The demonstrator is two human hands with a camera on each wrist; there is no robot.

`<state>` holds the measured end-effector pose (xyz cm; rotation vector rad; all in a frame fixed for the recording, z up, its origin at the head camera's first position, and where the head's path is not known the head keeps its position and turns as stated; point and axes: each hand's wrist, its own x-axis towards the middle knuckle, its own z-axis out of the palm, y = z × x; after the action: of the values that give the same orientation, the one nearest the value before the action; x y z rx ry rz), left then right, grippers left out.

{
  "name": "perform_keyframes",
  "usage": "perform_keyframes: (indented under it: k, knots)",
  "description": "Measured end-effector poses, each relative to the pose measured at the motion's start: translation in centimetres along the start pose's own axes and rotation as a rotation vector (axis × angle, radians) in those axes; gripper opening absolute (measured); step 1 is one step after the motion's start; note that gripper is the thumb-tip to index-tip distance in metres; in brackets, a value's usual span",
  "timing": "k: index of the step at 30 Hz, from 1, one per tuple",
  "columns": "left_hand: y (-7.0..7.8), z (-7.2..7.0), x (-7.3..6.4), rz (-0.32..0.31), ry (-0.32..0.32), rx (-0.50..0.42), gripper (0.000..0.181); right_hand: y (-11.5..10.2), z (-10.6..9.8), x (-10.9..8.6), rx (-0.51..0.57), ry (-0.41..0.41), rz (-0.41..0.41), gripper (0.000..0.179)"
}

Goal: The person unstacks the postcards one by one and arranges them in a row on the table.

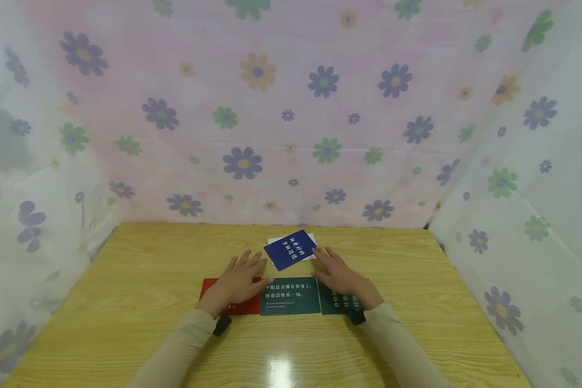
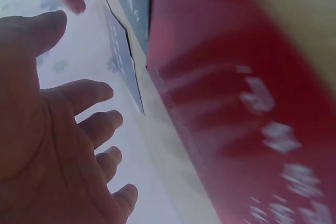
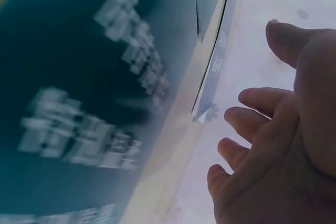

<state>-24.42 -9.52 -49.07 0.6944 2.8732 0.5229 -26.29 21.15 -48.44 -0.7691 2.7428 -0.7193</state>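
Note:
My left hand (image 1: 237, 281) hovers over the red card (image 1: 249, 307), its fingers spread and loosely bent, with nothing held. In the left wrist view the palm of this left hand (image 2: 58, 145) shows beside the red card (image 2: 210, 77). My right hand (image 1: 341, 276) is above the right-hand green card (image 1: 328, 303), fingers relaxed and holding nothing. Between the hands lies a middle green card (image 1: 290, 297) with white writing. Farther back a blue card (image 1: 291, 250) lies aslant on a white card (image 1: 312, 238). The right fingertips appear near the blue card's edge; whether they touch, I cannot tell.
All the cards lie on a wood-grain table (image 1: 126, 280). A flower-patterned cloth (image 1: 291, 129) hangs behind the table and along both sides. Dark bands (image 1: 222, 325) sit at the wrists.

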Motion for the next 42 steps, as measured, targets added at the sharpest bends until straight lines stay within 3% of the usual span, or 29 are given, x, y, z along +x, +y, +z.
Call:
perform_keyframes:
  k: [7,10,17,26,34,42]
  knots:
    - [0.0,0.0,3.6,-0.034,-0.042,0.051,0.07,1.4,-0.9,3.6,-0.111,-0.008,0.018,0.069]
    - [0.0,-0.2,4.3,-0.048,-0.056,0.057,0.07,1.8,-1.0,4.4,-0.084,-0.027,0.059,0.07]
    - [-0.3,-0.3,5.4,-0.055,-0.084,0.036,0.072,1.7,-0.5,4.1,-0.038,-0.1,0.145,0.074]
    - [-1.7,-0.7,6.1,-0.021,-0.079,0.026,0.083,1.3,-0.8,2.9,-0.037,-0.068,0.098,0.073]
    - [-2.9,-1.6,6.4,0.004,-0.071,-0.026,0.099,2.5,-2.2,4.1,-0.053,-0.017,0.095,0.088]
    - [-3.3,-1.7,6.7,0.002,-0.122,-0.035,0.104,4.1,-2.5,5.9,-0.108,-0.076,0.081,0.103]
